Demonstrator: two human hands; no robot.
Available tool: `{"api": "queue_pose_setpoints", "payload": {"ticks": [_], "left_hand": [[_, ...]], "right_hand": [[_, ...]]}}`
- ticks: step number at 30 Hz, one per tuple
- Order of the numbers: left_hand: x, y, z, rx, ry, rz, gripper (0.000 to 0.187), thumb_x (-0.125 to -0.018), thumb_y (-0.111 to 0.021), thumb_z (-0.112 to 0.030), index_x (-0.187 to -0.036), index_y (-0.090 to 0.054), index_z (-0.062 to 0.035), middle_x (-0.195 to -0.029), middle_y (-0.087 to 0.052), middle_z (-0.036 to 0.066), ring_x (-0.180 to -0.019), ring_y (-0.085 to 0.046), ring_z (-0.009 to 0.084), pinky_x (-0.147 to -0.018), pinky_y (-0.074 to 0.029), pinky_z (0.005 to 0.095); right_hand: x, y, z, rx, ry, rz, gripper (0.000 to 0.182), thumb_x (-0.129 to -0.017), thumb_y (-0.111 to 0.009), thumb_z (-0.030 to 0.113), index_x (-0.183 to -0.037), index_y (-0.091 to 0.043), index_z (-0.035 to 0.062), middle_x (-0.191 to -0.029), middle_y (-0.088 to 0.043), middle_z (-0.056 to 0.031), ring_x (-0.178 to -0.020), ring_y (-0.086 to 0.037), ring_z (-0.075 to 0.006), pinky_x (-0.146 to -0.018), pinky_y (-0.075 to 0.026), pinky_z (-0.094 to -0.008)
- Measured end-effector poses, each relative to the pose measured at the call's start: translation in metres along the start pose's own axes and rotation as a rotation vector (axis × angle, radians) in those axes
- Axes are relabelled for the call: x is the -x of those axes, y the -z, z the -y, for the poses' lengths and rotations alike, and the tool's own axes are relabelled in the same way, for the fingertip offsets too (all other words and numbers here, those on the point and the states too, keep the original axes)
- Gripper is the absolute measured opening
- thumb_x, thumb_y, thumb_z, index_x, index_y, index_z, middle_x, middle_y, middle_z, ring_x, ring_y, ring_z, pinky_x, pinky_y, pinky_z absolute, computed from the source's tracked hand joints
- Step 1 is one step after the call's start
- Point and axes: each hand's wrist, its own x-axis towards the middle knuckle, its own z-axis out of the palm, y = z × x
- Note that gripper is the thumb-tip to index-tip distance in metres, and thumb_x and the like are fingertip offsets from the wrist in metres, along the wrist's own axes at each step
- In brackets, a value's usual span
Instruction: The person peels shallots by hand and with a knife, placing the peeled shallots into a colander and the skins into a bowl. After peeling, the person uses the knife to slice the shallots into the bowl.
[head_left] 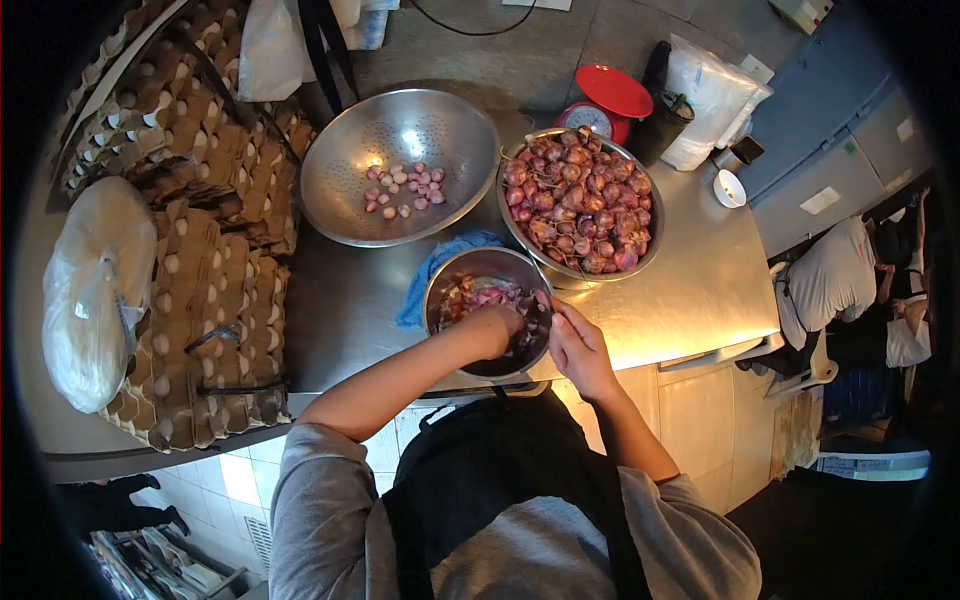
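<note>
My left hand (490, 332) reaches into a small metal bowl (436, 328) holding shallots and loose skins; its fingertips are hidden among them. At the bowl's right rim, my right hand (582, 352) has its fingers pressed together round something thin and dark, too small to identify. A blue cloth (418, 296) lies against the bowl's left side. Behind the bowl, a large colander (330, 195) contains several peeled shallots (437, 175). A wide metal bowl (655, 225) to the right is heaped with unpeeled shallots (590, 200).
Stacked egg trays (210, 320) and a filled plastic bag (95, 290) occupy the left. A red scale (612, 92), plastic packs (705, 100) and a white cup (729, 189) stand at the back right of the steel table (690, 320). Other people (835, 270) are farther right.
</note>
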Motion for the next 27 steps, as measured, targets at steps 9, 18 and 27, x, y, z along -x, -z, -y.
{"api": "queue_pose_setpoints", "payload": {"ticks": [9, 18, 27], "left_hand": [[0.013, 0.01, 0.009, 0.433, -0.029, -0.244, 0.022, -0.073, -0.061, -0.003, -0.094, -0.054, 0.0019, -0.082, -0.061, 0.015, -0.075, -0.061, 0.0206, -0.066, -0.05, 0.032], [0.061, 0.012, 0.015, 1.799, -0.04, -0.333, 0.022, -0.082, -0.057, -0.005, -0.104, -0.055, -0.0027, -0.098, -0.06, 0.007, -0.087, -0.059, 0.0157, -0.073, -0.05, 0.0272], [0.06, -0.011, -0.016, 2.046, -0.087, -0.525, 0.014, -0.087, -0.05, -0.015, -0.101, -0.051, -0.0117, -0.101, -0.055, 0.005, -0.093, -0.055, 0.0216, -0.078, -0.048, 0.0388]], "right_hand": [[0.012, 0.005, 0.001, -0.079, -0.009, -0.07, 0.037, -0.093, -0.037, 0.021, -0.125, -0.04, 0.001, -0.05, -0.032, 0.0052, -0.041, -0.03, -0.0036, -0.04, -0.024, -0.017], [0.017, -0.005, -0.003, -0.086, -0.056, 0.122, 0.044, -0.093, -0.04, 0.02, -0.134, -0.03, 0.0111, -0.055, -0.038, 0.0037, -0.046, -0.036, -0.0048, -0.046, -0.031, -0.0175], [0.01, -0.007, -0.027, 0.17, 0.211, 0.161, 0.043, -0.092, -0.042, 0.021, -0.131, -0.034, 0.0057, -0.109, -0.052, -0.0071, -0.094, -0.051, -0.0118, -0.082, -0.04, -0.0247]]}}
